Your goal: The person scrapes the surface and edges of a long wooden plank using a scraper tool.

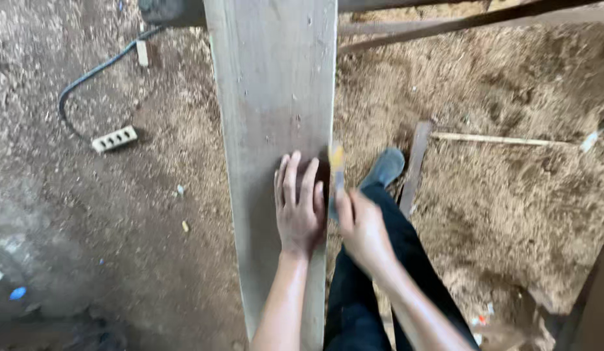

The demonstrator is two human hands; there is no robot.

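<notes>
Across the middle of the view a long grey wooden plank (273, 117) runs from the top edge down to the bottom, raised above a floor of sawdust (497, 214) and dirt. The left hand (299, 209) lies flat on the plank near its right edge, palm down, fingers spread and holding nothing. Just beside it, at that same right edge, the right hand (362, 229) is closed around a thin tool with a yellowish tip (337, 170), which stands against the side of the plank; motion blur hides what kind of tool it is. Below the right hand the person's dark trouser leg (386, 273) stretches down to a grey shoe (384, 168) set on the sawdust. A short dark strip of wood (414, 166) lies just right of the shoe, and a pale thin stick (503, 139) lies farther right. Left of the plank, well apart from it, a white power strip (114, 138) rests on the dirt with its black cable (87, 81) curving toward the top.
</notes>
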